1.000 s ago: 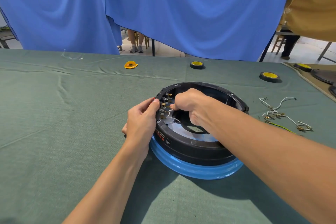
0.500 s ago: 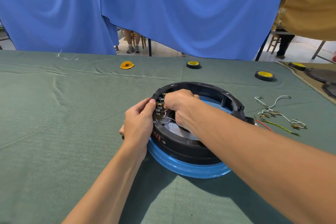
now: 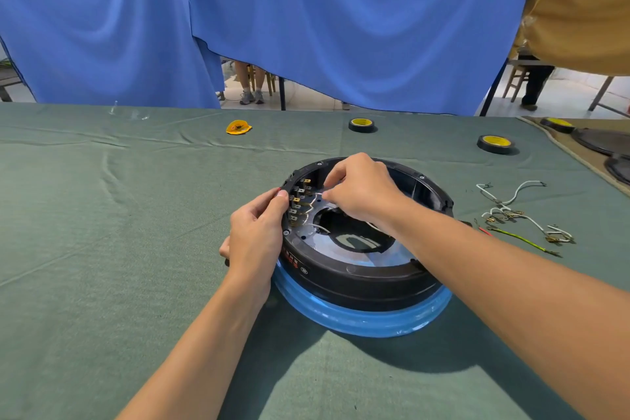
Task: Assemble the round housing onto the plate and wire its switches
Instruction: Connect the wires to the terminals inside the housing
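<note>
Now pinching a white wire [image 3: 314, 198] with the right hand [image 3: 361, 191], lifted slightly off the switches [image 3: 299, 199]; gripping the housing [image 3: 358, 278] rim with the left hand [image 3: 255, 235]. Suggests wiring underway.

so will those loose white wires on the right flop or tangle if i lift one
Probably floppy and light: the white wires are thin and lie in slack curves. They overlap, so lifting one would likely drag others.

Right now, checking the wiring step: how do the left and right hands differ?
Place: the left hand is outside the black housing, the right hand reaches inside it. Hold: the left hand grips the rim, the right hand pinches a white wire. Both are at the switch terminals.
</note>
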Demonstrator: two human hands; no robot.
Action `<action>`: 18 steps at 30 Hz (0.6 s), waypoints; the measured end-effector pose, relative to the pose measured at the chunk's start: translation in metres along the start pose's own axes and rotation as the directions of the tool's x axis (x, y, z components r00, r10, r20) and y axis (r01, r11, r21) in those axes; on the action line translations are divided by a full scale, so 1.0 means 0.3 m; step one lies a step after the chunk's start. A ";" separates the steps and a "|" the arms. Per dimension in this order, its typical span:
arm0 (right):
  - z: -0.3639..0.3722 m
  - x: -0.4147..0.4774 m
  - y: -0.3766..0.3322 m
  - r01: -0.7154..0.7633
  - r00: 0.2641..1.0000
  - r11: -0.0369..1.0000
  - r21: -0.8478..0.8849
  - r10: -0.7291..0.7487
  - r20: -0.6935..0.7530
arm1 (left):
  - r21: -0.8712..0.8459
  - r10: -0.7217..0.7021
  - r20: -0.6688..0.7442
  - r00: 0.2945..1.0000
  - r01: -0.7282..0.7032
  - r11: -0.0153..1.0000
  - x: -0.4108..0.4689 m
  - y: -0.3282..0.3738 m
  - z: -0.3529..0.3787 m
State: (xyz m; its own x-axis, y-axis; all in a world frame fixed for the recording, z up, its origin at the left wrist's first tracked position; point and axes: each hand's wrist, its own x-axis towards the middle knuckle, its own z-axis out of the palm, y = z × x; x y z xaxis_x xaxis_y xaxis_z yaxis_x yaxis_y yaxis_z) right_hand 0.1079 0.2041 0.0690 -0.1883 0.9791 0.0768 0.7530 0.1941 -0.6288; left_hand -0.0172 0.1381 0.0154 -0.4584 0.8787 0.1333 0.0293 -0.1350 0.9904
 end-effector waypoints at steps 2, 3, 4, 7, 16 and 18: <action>-0.009 0.012 0.003 0.028 0.999 0.999 -0.017 -0.028 0.031 | 0.004 0.006 0.000 1.000 -0.006 1.000 0.002 -0.001 0.000; -0.011 0.017 0.002 0.039 0.998 0.999 -0.010 -0.039 0.050 | 0.004 0.009 0.001 1.000 -0.009 1.000 0.003 -0.002 0.001; -0.011 0.023 0.001 0.043 0.997 0.999 0.004 -0.043 0.065 | -0.001 0.013 0.002 1.000 -0.013 1.000 0.004 -0.005 0.001; -0.010 0.033 -0.002 0.031 0.993 0.998 0.050 -0.037 0.116 | -0.012 0.024 -0.006 1.000 -0.024 1.000 0.010 -0.018 -0.001; 0.012 0.075 -0.011 -0.035 0.992 0.995 0.092 0.023 0.127 | 0.048 0.010 -0.015 1.000 -0.009 0.999 0.029 -0.031 -0.011; 0.008 0.070 -0.008 -0.021 0.991 0.996 0.091 0.009 0.131 | 0.047 0.004 -0.017 1.000 -0.003 0.999 0.029 -0.031 -0.011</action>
State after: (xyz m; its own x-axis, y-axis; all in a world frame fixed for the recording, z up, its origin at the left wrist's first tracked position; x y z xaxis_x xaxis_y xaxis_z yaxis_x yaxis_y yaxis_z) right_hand 0.1007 0.2239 0.0702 -0.2623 0.9645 -0.0306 0.6963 0.1673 -0.6980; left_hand -0.0245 0.1455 0.0072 -0.4735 0.8701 0.1366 0.0723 -0.1161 0.9906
